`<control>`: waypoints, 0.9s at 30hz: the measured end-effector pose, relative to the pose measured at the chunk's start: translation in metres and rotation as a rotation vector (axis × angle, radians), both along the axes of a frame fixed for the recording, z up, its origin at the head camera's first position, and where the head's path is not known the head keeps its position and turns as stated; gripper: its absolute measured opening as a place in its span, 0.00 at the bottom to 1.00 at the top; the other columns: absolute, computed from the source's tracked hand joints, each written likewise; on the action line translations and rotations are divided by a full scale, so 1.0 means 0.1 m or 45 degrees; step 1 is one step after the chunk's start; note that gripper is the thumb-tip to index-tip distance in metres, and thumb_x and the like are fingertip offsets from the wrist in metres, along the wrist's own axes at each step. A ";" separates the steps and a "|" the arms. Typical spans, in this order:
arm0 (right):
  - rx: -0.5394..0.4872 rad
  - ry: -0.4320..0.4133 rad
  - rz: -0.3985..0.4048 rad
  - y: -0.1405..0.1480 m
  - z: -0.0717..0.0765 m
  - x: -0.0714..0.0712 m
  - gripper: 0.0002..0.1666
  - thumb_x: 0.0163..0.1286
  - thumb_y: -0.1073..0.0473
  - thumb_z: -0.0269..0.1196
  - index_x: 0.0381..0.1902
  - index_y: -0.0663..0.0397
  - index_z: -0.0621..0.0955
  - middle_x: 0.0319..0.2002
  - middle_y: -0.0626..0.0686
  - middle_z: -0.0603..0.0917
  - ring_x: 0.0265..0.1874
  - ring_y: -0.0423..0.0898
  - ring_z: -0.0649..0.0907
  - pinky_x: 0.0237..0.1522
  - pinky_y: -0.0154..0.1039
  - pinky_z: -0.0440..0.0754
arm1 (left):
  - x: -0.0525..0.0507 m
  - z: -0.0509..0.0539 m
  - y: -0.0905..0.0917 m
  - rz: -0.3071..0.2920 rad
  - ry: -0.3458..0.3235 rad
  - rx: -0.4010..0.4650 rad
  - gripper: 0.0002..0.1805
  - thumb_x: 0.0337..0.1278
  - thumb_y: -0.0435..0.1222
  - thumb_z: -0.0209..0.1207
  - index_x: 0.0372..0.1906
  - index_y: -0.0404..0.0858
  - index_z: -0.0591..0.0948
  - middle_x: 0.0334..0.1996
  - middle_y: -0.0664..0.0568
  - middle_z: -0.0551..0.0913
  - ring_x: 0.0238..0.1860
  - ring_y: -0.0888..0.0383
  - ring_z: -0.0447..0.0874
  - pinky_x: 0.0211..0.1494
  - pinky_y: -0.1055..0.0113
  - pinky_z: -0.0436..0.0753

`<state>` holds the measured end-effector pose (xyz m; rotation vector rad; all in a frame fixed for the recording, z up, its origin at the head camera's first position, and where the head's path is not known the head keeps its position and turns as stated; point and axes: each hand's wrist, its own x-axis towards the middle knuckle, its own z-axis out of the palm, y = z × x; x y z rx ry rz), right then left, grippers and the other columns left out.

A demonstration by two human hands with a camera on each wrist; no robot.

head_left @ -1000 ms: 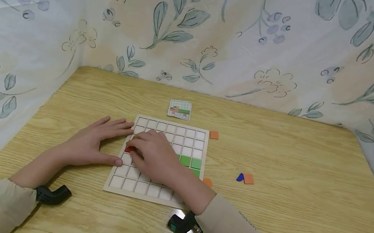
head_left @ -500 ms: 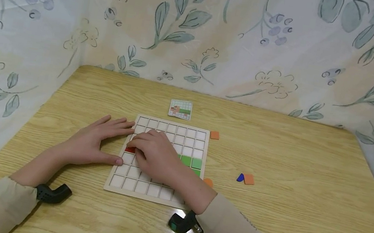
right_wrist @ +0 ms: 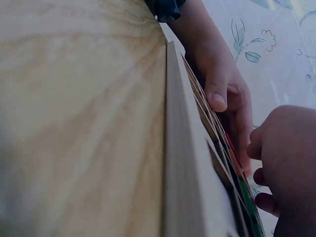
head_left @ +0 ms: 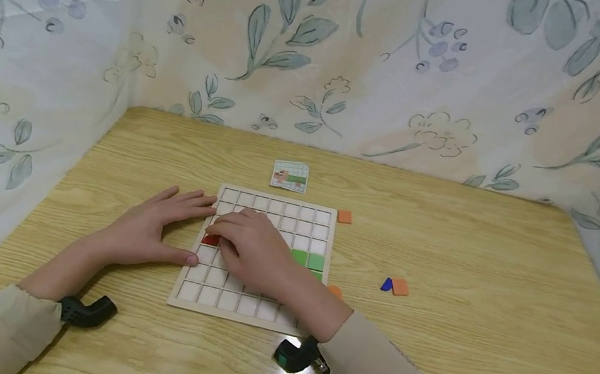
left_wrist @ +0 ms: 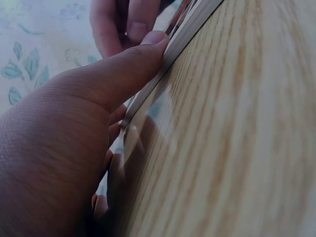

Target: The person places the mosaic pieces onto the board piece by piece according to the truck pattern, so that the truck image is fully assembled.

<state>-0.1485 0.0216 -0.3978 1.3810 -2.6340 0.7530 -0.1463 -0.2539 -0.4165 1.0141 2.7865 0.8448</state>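
Observation:
The left hand [head_left: 140,232] is spread at the left side of the wooden grid board [head_left: 242,321], fingertips and thumb touching its edge. In the left wrist view, the thumb of the left hand [left_wrist: 74,108] lies against the board's side [left_wrist: 190,29]. Over the board's left middle, the right hand [head_left: 253,252] has bent fingers beside a red piece [head_left: 210,239]; what lies under them is hidden. The right wrist view shows the right hand [right_wrist: 291,158] with curled fingers near the red piece [right_wrist: 232,148]. Green pieces [head_left: 315,262] sit in cells at the right.
A picture card [head_left: 289,175] lies behind the board. An orange square [head_left: 344,217] is at its back right corner, and an orange rounded piece [head_left: 335,291] by its right edge. Farther right, a blue piece [head_left: 387,285] lies against another orange square [head_left: 400,287].
The right thumb has drawn slightly right, leaving more of the red piece uncovered. The left hand keeps its place at the board's edge.

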 end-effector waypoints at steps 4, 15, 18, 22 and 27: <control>-0.015 0.024 -0.005 0.07 0.00 0.03 0.16 0.80 0.65 0.61 0.56 0.50 0.91 0.56 0.46 0.90 0.56 0.47 0.84 0.66 0.42 0.79 | 0.00 -0.01 0.03 0.001 -0.023 0.006 0.49 0.59 0.58 0.78 0.83 0.47 0.73 0.84 0.53 0.66 0.86 0.44 0.58 0.90 0.46 0.43; -0.133 0.157 0.000 0.23 -0.06 0.19 0.13 0.77 0.63 0.64 0.53 0.52 0.91 0.53 0.47 0.91 0.51 0.48 0.84 0.54 0.43 0.82 | 0.04 -0.03 0.00 0.022 -0.010 0.004 0.49 0.60 0.58 0.77 0.82 0.46 0.74 0.84 0.51 0.66 0.86 0.42 0.57 0.90 0.48 0.42; -0.152 0.190 -0.022 0.32 -0.08 0.22 0.11 0.77 0.62 0.66 0.52 0.52 0.92 0.52 0.46 0.91 0.50 0.48 0.84 0.51 0.43 0.82 | 0.03 -0.03 0.01 0.021 -0.004 0.000 0.49 0.59 0.59 0.77 0.82 0.47 0.74 0.84 0.52 0.66 0.86 0.43 0.58 0.90 0.48 0.42; -0.178 0.223 -0.055 0.45 -0.12 0.24 0.09 0.77 0.60 0.68 0.50 0.50 0.92 0.51 0.46 0.91 0.50 0.47 0.85 0.54 0.43 0.83 | 0.02 -0.04 0.02 0.021 0.006 -0.008 0.50 0.59 0.59 0.78 0.83 0.48 0.73 0.84 0.52 0.66 0.86 0.43 0.58 0.90 0.48 0.42; -0.185 0.231 -0.087 0.62 -0.15 0.24 0.10 0.77 0.61 0.67 0.50 0.51 0.92 0.51 0.47 0.91 0.52 0.48 0.85 0.56 0.45 0.83 | 0.01 -0.04 0.03 0.020 0.005 -0.016 0.50 0.59 0.59 0.77 0.83 0.47 0.73 0.85 0.53 0.66 0.86 0.43 0.58 0.90 0.49 0.42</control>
